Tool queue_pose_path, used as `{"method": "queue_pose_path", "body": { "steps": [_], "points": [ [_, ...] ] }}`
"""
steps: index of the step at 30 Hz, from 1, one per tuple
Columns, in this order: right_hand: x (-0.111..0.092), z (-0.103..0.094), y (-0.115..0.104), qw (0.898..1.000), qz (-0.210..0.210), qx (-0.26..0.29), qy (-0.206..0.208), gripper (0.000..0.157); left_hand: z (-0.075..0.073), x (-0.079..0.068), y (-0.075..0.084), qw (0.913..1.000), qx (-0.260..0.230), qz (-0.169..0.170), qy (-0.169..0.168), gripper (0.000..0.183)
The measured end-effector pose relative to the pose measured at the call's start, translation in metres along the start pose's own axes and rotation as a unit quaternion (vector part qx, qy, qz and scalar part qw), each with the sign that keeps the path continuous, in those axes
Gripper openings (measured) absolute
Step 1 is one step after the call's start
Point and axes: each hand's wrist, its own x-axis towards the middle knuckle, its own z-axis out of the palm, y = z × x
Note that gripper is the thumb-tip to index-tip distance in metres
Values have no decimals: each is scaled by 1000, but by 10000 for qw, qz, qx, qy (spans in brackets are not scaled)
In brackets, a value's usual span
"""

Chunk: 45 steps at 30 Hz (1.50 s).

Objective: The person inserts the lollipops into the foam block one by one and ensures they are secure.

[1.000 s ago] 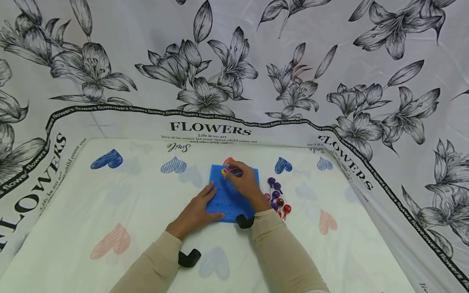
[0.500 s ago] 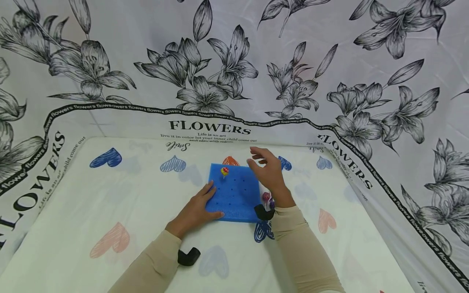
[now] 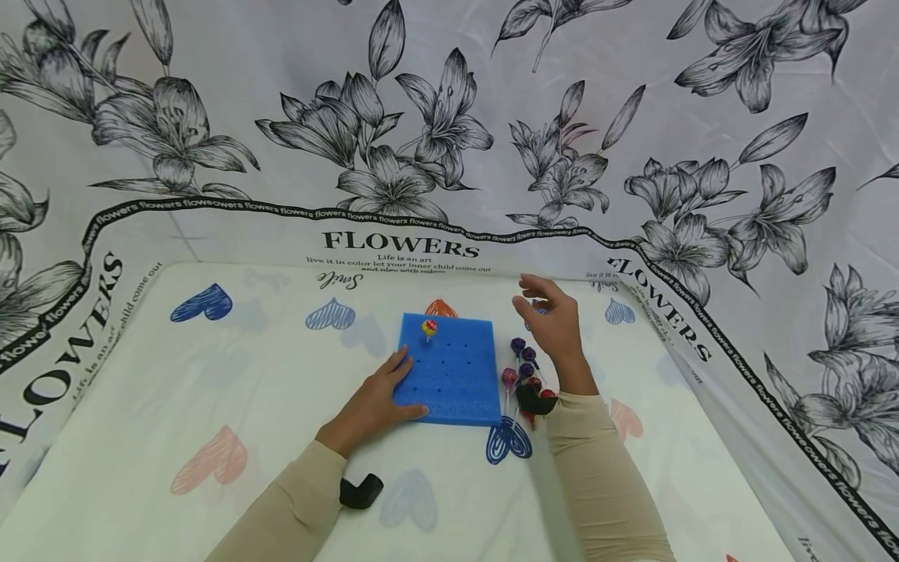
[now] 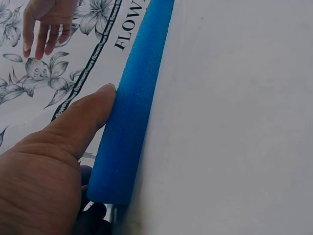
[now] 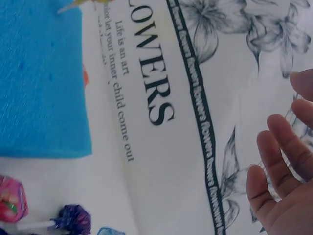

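A blue foam block point(image 3: 449, 375) with rows of small holes lies on the table. One lollipop point(image 3: 429, 328) in a yellow and red wrapper stands upright in its far left part. My left hand point(image 3: 371, 407) rests on the block's near left corner, thumb point(image 4: 93, 115) at the near edge and fingers along the left side. My right hand point(image 3: 558, 328) is raised right of the block with nothing in it, its fingers point(image 5: 274, 161) loosely bent. Just below that hand in the head view lie several lollipops point(image 3: 528, 354) in purple, pink and red wrappers, partly hidden by the wrist.
A white cloth point(image 3: 281, 421) printed with hearts covers the table. Behind it hangs a white curtain point(image 3: 534, 47) with black flower drawings and lettering. Black wrist mounts point(image 3: 361, 492) stick out beside both sleeves.
My right hand has let go of the yellow and red lollipop, which now stands in the block, and has moved right, over the loose lollipops. The left hand stays put.
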Motion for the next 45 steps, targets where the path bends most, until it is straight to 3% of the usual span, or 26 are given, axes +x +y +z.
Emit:
{"method": "queue_pose_path", "body": {
  "steps": [2, 8, 13, 18, 26, 32, 39, 45],
  "points": [
    [-2, -4, 4, 9998, 196, 26, 89, 36, 0, 0, 0, 10000, 24, -17, -4, 95],
    [-8, -7, 52, 9945, 983, -96, 335, 35, 0, 0, -1, 10000, 50, -4, 52, 95],
    [-19, -6, 83, 9872, 1566, 5, 287, 34, 2, 0, -2, 10000, -23, -3, 29, 95],
    [-28, -4, 101, 9796, 2004, 8, 168, 37, 3, -1, -2, 10000, -10, 39, 69, 95],
    [-33, -2, 109, 9630, 2687, 118, -192, 42, 2, -1, 0, 9999, 21, 62, 84, 94],
    [-32, -1, 113, 9458, 3172, -355, -602, 42, 2, -1, -1, 9999, -5, 56, 99, 95],
    [-34, 1, 116, 9311, 3390, -973, -936, 39, 4, -1, -1, 9999, 24, 27, 109, 95],
    [-36, 3, 118, 9294, 3375, -1213, -867, 32, 4, -2, -1, 9999, 12, 9, 133, 94]
  ]
}}
